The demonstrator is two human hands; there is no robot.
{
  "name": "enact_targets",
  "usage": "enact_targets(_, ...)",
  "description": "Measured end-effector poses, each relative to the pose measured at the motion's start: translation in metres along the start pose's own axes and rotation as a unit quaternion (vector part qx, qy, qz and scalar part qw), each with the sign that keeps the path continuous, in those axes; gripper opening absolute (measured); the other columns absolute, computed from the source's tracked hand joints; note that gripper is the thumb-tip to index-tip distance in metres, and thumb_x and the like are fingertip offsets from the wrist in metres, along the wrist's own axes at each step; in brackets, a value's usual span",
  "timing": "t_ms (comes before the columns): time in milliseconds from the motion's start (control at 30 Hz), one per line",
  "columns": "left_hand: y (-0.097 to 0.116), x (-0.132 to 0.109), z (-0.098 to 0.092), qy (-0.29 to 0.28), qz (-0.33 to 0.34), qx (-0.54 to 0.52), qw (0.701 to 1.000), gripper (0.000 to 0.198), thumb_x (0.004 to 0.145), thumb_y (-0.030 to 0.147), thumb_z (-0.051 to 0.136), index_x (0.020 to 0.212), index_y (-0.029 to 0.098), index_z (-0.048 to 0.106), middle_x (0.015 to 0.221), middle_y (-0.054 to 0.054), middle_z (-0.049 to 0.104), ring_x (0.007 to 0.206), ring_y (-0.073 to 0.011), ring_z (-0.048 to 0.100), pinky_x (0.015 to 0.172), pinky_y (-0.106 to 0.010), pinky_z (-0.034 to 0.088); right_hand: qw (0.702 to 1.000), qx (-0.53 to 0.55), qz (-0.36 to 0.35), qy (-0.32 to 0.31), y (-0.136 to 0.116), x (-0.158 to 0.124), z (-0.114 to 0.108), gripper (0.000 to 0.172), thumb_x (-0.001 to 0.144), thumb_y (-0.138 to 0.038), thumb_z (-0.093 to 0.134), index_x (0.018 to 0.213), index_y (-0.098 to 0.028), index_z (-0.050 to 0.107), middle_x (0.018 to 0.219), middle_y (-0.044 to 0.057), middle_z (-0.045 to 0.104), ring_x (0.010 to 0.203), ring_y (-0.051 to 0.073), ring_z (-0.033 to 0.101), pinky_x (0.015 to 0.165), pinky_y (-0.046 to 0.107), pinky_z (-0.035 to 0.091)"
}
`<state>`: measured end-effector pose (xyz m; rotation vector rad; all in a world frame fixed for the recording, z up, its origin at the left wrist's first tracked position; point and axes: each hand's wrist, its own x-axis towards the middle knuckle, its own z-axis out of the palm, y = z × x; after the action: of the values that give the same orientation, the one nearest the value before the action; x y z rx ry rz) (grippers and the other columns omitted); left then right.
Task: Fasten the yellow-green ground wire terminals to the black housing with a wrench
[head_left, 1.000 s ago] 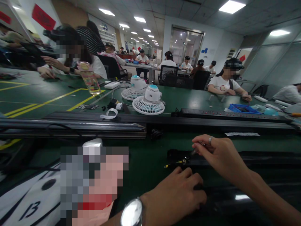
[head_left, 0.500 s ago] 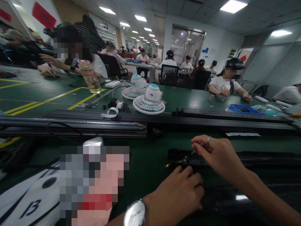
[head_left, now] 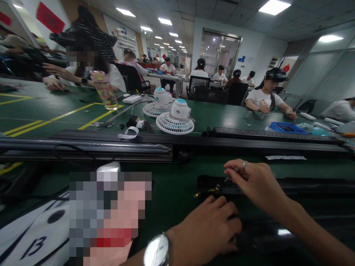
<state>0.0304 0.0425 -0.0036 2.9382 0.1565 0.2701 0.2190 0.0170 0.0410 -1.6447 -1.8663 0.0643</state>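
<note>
My right hand (head_left: 251, 181), with a ring on one finger, is closed in a pinch on the upper end of a thin metallic piece (head_left: 227, 178). That piece slants down to a small dark assembly (head_left: 217, 188) with shiny metal and yellow bits; its exact kind is unclear. Just below it my left hand (head_left: 212, 229), with a watch (head_left: 156, 249) on the wrist, lies palm down with the fingers curled. Its fingertips are hidden, so what they grip cannot be made out. A black strip (head_left: 205, 180) lies behind the assembly on the green table.
Long dark metal bars (head_left: 88, 147) cross the table beyond my hands. Behind them stand two white fans (head_left: 175, 120), a bottle (head_left: 104, 92) and a blue tray (head_left: 288, 128). A white bag (head_left: 47, 229) lies at the left. Co-workers sit around the table.
Both hands hold nearly the same pose, and the small assembly stays in place. The view has shifted slightly. In the background a standing person in stripes has moved left.
</note>
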Motion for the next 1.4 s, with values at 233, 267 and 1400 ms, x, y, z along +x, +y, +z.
enact_targets(233,0.000,0.002,0.003,0.012,0.007,0.034,0.999,0.025,0.090,0.042,0.071,0.098,0.018,0.067,0.110,-0.005,0.065,0.099,-0.0239,0.059,0.082,-0.039,0.046,1.000,-0.001,-0.002,-0.010,0.000,0.001,0.001,0.018,0.094,-0.019,0.056,0.102,-0.020,0.073,0.084,0.001,0.079,0.068,0.018,0.074,0.062,0.028,0.053)
enact_targets(267,0.000,0.002,0.003,0.014,0.007,0.032,0.999,0.024,0.090,0.041,0.071,0.096,0.018,0.067,0.110,-0.005,0.065,0.099,-0.0237,0.059,0.082,-0.039,0.046,1.000,-0.004,-0.003,-0.010,0.000,0.001,0.001,0.019,0.095,-0.019,0.056,0.102,-0.021,0.073,0.084,0.001,0.080,0.069,0.018,0.075,0.063,0.028,0.053)
enact_targets(1400,0.000,-0.001,0.005,0.023,0.014,-0.014,1.000,0.012,0.089,0.026,0.073,0.094,0.018,0.068,0.109,-0.005,0.064,0.101,-0.0210,0.058,0.086,-0.035,0.047,0.985,0.091,-0.069,-0.129,0.004,0.004,-0.015,0.023,0.095,-0.019,0.058,0.117,-0.022,0.064,0.097,0.002,0.077,0.084,0.017,0.073,0.075,0.027,0.055)
